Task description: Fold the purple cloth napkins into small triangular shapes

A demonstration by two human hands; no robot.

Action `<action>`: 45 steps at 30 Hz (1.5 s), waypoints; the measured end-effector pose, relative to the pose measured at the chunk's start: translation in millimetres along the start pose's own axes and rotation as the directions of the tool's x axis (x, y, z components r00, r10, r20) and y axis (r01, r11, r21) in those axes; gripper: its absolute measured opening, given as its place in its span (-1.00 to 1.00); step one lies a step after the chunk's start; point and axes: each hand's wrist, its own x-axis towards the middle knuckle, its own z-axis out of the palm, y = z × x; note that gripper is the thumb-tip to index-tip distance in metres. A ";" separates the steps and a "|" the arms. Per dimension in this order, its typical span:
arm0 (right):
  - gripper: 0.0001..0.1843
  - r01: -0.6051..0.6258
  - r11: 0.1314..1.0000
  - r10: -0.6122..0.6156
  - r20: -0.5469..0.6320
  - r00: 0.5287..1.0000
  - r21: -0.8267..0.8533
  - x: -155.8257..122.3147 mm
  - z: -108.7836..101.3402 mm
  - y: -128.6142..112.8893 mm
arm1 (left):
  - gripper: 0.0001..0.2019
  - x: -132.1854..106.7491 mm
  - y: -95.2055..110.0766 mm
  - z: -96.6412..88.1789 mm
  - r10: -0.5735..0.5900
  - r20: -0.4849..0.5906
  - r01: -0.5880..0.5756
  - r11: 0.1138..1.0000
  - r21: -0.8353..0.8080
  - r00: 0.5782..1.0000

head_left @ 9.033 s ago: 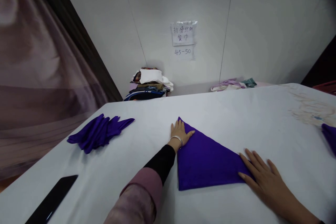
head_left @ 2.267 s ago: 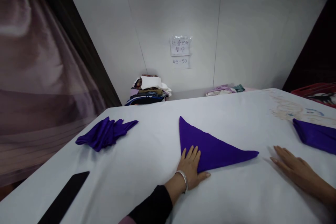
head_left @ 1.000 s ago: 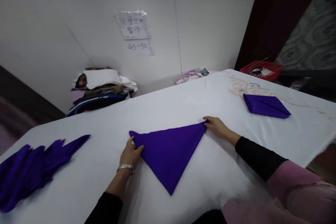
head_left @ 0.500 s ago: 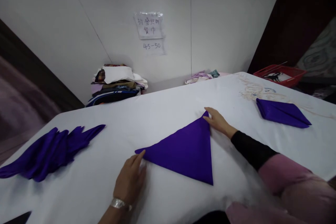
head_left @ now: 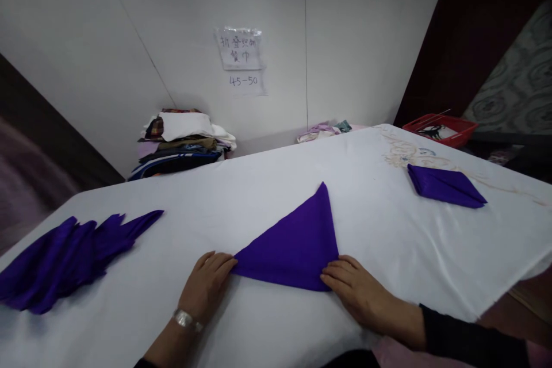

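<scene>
A purple cloth napkin (head_left: 291, 244), folded into a triangle, lies on the white tablecloth in front of me. My left hand (head_left: 210, 276), with a silvery band at the wrist, closes its fingers over the left corner. At the lower right corner is my right hand (head_left: 353, 284), its fingers closed on the fabric and hiding that tip. The top corner points away from me, untouched by either hand. Farther right rests a second purple napkin (head_left: 446, 185), folded into a compact shape. Several purple napkins (head_left: 73, 261) seem bunched together in a loose heap at the left.
The white tablecloth (head_left: 241, 198) covers a table set against a wall. Behind its far edge stand a stack of folded clothes (head_left: 181, 141) and some pale purple fabric (head_left: 319, 132). A red basket (head_left: 461, 137) sits beyond the right corner. Handwritten paper signs (head_left: 241, 60) hang on the wall.
My right hand has left the triangle's top corner and come down toward me to the lower right corner. My left hand stays at the left corner. The view has shifted slightly.
</scene>
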 end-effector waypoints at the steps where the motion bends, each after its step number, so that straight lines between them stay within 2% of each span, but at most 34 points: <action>1: -0.55 0.024 1.000 -0.024 -0.009 1.000 -0.016 3.0 1.2 5.8 | -0.73 -7.4 1.0 -5.6 0.002 -0.001 -0.002 1.000 0.011 1.000; 6: -0.61 0.123 0.989 -0.120 0.046 0.992 -0.076 37.6 2.6 35.0 | -0.73 -51.3 18.1 -37.2 -0.037 0.018 0.037 0.999 0.024 0.999; 11: -0.60 0.192 0.979 -0.186 0.081 0.979 -0.070 74.7 1.7 57.1 | -0.72 -76.8 62.9 -59.2 -0.076 0.099 0.080 0.996 -0.038 0.992; 15: -0.55 0.243 0.969 -0.239 0.089 0.967 -0.042 61.3 -3.4 65.1 | -0.69 -80.4 87.5 -62.1 -0.093 0.114 0.104 0.990 -0.095 0.989; 19: -0.52 0.239 0.971 -0.237 0.070 0.969 -0.018 27.2 -7.9 55.9 | -0.70 -74.9 78.9 -59.7 -0.111 0.170 0.125 0.989 -0.074 0.979; 22: -0.50 0.186 0.982 -0.187 0.047 0.981 0.030 12.0 -10.0 38.1 | -0.70 -68.0 65.2 -58.2 -0.115 0.175 0.126 0.991 -0.049 0.978; 25: -0.49 0.086 0.985 -0.089 0.011 0.996 0.152 14.2 -12.9 26.1 | -0.71 -63.7 60.6 -59.2 -0.097 0.149 0.105 0.993 -0.047 0.984; 28: -0.53 -0.071 0.958 0.081 -0.025 0.996 0.278 34.5 -15.4 29.0 | -0.73 -64.9 67.4 -62.8 -0.086 0.128 0.093 0.994 -0.049 0.988; 32: -0.62 -0.281 0.905 0.292 0.012 0.956 0.321 77.1 -11.3 44.0 | -0.74 -74.3 81.4 -66.8 -0.104 0.084 0.104 0.995 0.003 0.991; 35: -0.63 -0.355 0.874 0.345 0.091 0.934 0.332 105.0 -2.9 51.7 | -0.74 -82.5 88.2 -68.5 -0.110 0.051 0.109 0.994 0.034 0.993; 38: -0.63 -0.389 0.858 0.366 0.131 0.921 0.334 120.6 6.2 55.1 | -0.74 -85.2 91.5 -70.8 -0.116 0.050 0.114 0.992 0.055 0.992; 45: -0.58 -0.453 0.819 0.425 0.156 0.891 0.353 114.1 15.9 61.8 | -0.81 -73.6 91.4 -72.8 -0.123 0.009 0.122 0.991 0.047 0.992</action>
